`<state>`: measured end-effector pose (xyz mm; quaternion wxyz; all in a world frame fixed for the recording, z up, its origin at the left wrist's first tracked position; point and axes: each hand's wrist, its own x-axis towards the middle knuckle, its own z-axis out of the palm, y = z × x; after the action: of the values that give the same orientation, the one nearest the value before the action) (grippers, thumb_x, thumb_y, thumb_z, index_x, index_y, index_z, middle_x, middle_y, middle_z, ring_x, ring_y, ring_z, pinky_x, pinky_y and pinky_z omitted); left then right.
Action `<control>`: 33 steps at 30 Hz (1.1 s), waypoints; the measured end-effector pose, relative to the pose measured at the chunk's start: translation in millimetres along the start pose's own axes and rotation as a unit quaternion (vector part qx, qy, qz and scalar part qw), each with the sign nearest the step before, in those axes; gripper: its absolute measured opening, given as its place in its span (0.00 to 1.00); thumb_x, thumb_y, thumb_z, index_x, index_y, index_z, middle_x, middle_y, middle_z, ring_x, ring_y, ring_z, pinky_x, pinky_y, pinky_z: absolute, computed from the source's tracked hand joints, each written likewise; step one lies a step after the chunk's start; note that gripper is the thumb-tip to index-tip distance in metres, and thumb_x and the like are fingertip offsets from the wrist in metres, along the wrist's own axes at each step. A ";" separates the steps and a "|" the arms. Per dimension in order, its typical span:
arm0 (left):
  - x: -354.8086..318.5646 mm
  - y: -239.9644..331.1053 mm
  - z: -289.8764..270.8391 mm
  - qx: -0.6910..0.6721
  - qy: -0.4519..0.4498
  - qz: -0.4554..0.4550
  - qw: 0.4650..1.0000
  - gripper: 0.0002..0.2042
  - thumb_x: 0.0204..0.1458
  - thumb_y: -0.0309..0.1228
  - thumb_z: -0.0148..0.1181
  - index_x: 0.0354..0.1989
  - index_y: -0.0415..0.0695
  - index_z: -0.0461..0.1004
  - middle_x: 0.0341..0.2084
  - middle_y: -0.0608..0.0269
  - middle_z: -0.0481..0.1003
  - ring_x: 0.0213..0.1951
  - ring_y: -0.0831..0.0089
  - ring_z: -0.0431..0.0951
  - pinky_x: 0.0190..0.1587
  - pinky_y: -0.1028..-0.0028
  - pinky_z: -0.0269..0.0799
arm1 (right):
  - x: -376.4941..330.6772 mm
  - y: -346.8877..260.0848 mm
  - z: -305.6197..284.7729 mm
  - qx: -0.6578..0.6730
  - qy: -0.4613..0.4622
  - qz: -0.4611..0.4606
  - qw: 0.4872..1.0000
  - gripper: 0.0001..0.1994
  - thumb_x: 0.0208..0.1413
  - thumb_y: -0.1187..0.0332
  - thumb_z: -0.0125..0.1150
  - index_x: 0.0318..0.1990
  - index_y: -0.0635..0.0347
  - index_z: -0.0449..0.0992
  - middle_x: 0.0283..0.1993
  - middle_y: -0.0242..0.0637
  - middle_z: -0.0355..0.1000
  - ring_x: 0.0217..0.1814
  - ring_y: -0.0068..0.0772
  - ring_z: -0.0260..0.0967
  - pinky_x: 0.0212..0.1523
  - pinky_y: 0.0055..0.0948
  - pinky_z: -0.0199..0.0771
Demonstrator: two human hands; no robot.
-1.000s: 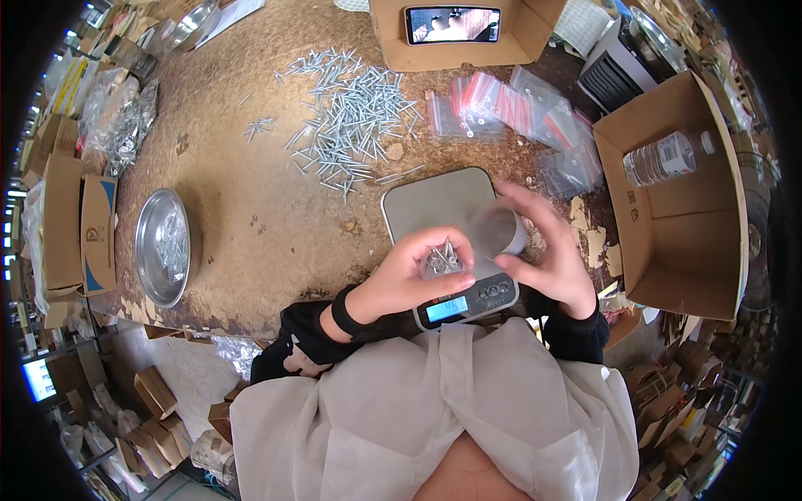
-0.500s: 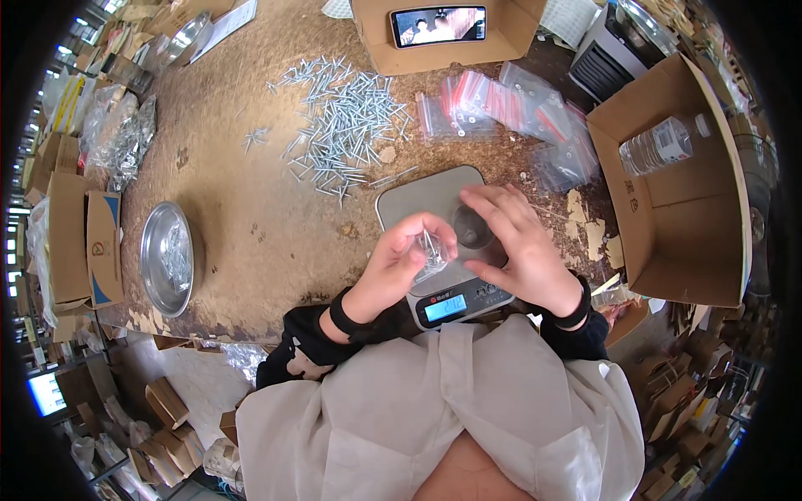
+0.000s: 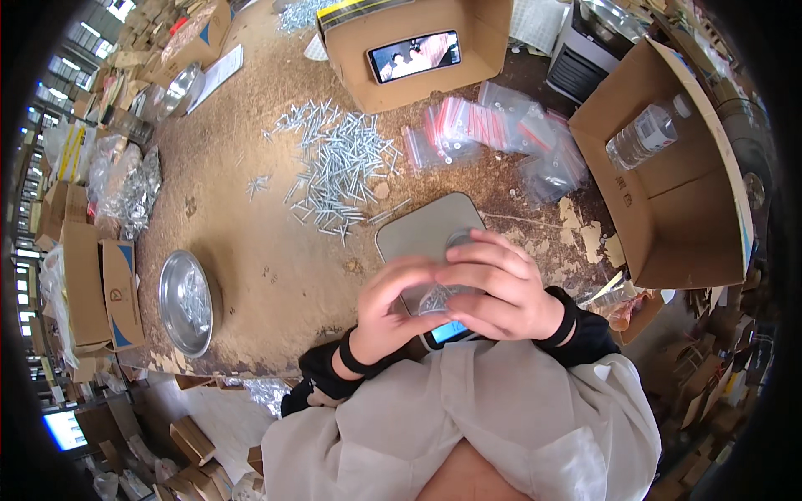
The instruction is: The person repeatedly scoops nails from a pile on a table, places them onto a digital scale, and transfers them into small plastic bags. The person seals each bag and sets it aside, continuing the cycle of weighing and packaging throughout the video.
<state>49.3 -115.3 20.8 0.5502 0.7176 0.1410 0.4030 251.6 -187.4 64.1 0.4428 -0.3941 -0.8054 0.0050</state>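
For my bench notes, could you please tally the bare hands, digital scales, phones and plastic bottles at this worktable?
Bare left hand and bare right hand: 2
Flat grey digital scale: 1
Dark-framed rectangular phone: 1
Clear plastic bottle: 1
Total: 5, leaving out the slim silvery metal fasteners, too overlapped to count.
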 end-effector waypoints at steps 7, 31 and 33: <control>8.6 20.8 -3.6 0.166 -0.033 0.168 0.971 0.06 0.45 0.25 0.68 0.31 0.43 0.78 0.26 0.63 0.76 0.24 0.64 0.76 0.28 0.69 0.70 | 1.1 -6.9 -1.5 0.007 0.032 -0.012 0.999 0.08 0.45 0.68 0.70 0.30 0.56 0.77 0.41 0.33 0.75 0.40 0.35 0.75 0.49 0.41 0.80; 3.9 21.0 -10.0 0.181 -0.093 0.137 0.970 0.08 0.43 0.25 0.68 0.29 0.43 0.74 0.24 0.64 0.72 0.21 0.66 0.73 0.22 0.69 0.66 | 1.4 -10.4 0.4 0.109 -0.034 0.081 0.990 0.06 0.48 0.72 0.68 0.30 0.55 0.75 0.27 0.30 0.69 0.32 0.33 0.71 0.62 0.51 0.69; 2.7 18.2 -8.3 0.184 -0.104 0.150 0.966 0.09 0.43 0.25 0.68 0.30 0.44 0.74 0.25 0.64 0.72 0.22 0.66 0.73 0.22 0.69 0.66 | 2.8 -9.7 2.0 0.126 -0.045 0.091 0.987 0.06 0.47 0.72 0.68 0.30 0.55 0.74 0.27 0.31 0.69 0.31 0.35 0.71 0.60 0.49 0.72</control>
<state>40.5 -114.4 39.0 0.3539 0.8573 0.0449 0.3711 243.2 -191.7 68.3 0.4496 -0.4060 -0.7785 0.1644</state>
